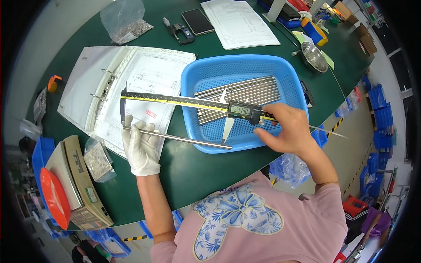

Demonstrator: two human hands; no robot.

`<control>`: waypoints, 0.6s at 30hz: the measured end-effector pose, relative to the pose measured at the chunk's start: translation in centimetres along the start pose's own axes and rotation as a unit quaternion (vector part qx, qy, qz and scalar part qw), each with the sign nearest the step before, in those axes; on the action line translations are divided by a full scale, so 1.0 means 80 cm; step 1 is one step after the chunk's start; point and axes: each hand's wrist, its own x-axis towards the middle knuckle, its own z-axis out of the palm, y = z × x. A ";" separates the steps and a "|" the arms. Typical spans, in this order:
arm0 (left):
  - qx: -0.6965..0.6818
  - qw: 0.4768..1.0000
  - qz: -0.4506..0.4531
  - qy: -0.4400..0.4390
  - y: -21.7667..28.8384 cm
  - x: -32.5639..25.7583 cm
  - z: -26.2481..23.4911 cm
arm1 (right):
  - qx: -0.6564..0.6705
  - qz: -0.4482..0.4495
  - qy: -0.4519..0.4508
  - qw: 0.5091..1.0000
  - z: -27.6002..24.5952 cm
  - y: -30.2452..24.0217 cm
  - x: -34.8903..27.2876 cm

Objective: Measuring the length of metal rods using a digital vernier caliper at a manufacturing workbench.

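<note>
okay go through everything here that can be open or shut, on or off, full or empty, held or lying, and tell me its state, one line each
Left hand: gloved, gripping a thin metal rod.
Right hand: bare, holding the digital caliper.
Digital caliper: display lit, jaws spread to the rod's ends.
Ring binder: open, lying flat.
Blue basket: partly filled with metal rods.
Phone: screen dark.
Steel bowl: contents cannot be told.
Plastic bag: holds small metal parts.
</note>
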 end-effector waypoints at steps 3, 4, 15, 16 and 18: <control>-0.008 1.000 0.003 -0.014 0.000 -0.001 -0.005 | 0.008 -0.011 0.003 1.000 -0.001 0.000 0.000; -0.016 0.999 0.003 -0.032 -0.001 -0.001 -0.006 | 0.007 -0.014 0.003 1.000 -0.001 0.000 0.000; -0.008 1.000 0.002 -0.014 0.001 0.000 -0.008 | 0.008 -0.003 -0.004 1.000 0.002 -0.004 0.000; 0.002 1.000 0.001 0.006 0.000 0.000 -0.006 | 0.004 0.008 -0.007 1.000 0.003 -0.003 0.000; -0.006 1.000 0.001 0.004 0.002 0.000 -0.003 | 0.002 -0.007 -0.002 1.000 0.003 0.000 -0.001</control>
